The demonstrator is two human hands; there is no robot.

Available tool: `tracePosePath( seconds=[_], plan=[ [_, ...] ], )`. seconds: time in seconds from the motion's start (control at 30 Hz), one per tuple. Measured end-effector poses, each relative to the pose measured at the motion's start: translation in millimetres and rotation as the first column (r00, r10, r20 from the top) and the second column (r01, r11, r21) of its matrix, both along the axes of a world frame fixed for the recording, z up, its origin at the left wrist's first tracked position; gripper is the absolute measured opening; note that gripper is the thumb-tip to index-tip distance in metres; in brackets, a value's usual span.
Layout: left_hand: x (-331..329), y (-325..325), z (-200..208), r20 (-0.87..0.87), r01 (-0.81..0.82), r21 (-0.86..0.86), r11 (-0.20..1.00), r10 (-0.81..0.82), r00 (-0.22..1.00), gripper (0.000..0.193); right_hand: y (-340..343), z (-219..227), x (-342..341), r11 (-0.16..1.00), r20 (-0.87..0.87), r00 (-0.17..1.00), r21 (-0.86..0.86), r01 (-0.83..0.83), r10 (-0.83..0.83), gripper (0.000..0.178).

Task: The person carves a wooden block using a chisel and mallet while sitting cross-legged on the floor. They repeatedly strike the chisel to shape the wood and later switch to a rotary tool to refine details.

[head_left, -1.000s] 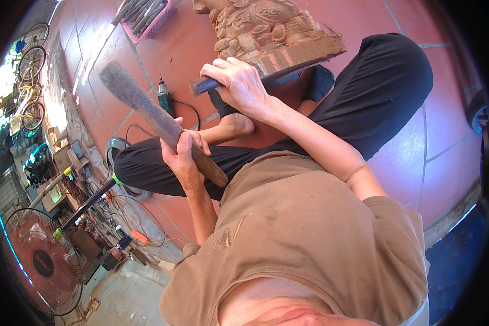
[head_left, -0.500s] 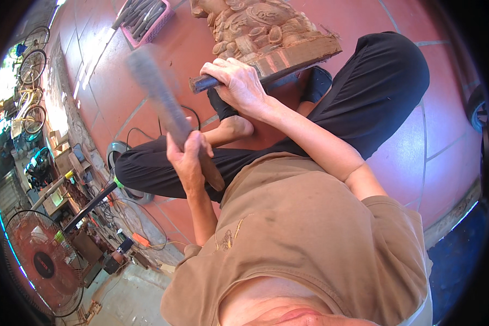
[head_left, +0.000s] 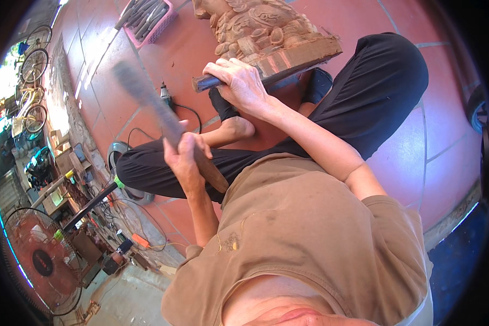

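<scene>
My left hand (head_left: 184, 157) grips the handle of a long wooden mallet (head_left: 146, 95), whose blurred head is raised up and to the left. My right hand (head_left: 241, 81) is closed around a dark chisel (head_left: 206, 82) held against the base of a carved wooden sculpture (head_left: 266, 32). The sculpture stands on the red tiled floor (head_left: 364, 16) in front of my crossed legs in black trousers. The chisel's cutting tip is hidden behind my hand.
A pink basket (head_left: 149, 24) of tools lies at the top left. A small power tool (head_left: 165, 95) with a black cord lies on the tiles. A red floor fan (head_left: 38, 261), a cluttered bench and bicycles (head_left: 32, 65) are on the left.
The mallet has swung from lying lower and leftward to a more upright, raised position, now blurred with motion. My right hand and the chisel stay at the sculpture's base.
</scene>
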State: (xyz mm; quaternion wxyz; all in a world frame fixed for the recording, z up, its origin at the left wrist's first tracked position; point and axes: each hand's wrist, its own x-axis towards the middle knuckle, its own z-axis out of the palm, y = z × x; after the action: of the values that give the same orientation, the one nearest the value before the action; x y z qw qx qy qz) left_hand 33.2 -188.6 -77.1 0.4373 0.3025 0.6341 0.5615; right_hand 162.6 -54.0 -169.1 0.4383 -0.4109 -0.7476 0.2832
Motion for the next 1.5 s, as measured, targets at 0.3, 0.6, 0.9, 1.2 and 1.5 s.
tracePosePath(
  seconds=[0.3,0.6,0.9,1.2,1.5],
  plan=[
    [7.0,-2.3,-22.0,-0.142,0.167,-0.181,0.969,-0.194,0.971,0.030,-1.3,-4.5,-1.6,1.000,0.037,0.999,0.004,-0.024,0.024,0.032],
    [-7.7,-1.9,-24.6,0.115,0.025,-0.118,0.993,-0.011,0.993,0.032,-1.5,-11.8,-4.9,0.997,0.189,0.981,0.052,-0.062,0.052,0.027],
    [-6.8,-4.7,-27.6,0.116,0.026,-0.123,0.992,-0.011,0.993,0.033,6.3,3.4,3.6,1.000,-0.049,0.999,-0.010,-0.010,0.010,0.029],
    [-11.7,-1.9,-19.4,0.085,0.022,-0.084,0.996,-0.015,0.996,0.034,6.6,-1.3,-3.5,0.996,0.030,0.996,0.032,-0.082,0.081,0.034],
    [-22.9,-1.2,-3.3,0.037,-0.049,0.049,0.998,0.047,0.998,0.035,7.4,1.6,-4.4,0.997,0.004,0.998,0.042,-0.067,0.067,0.033]
  ],
)
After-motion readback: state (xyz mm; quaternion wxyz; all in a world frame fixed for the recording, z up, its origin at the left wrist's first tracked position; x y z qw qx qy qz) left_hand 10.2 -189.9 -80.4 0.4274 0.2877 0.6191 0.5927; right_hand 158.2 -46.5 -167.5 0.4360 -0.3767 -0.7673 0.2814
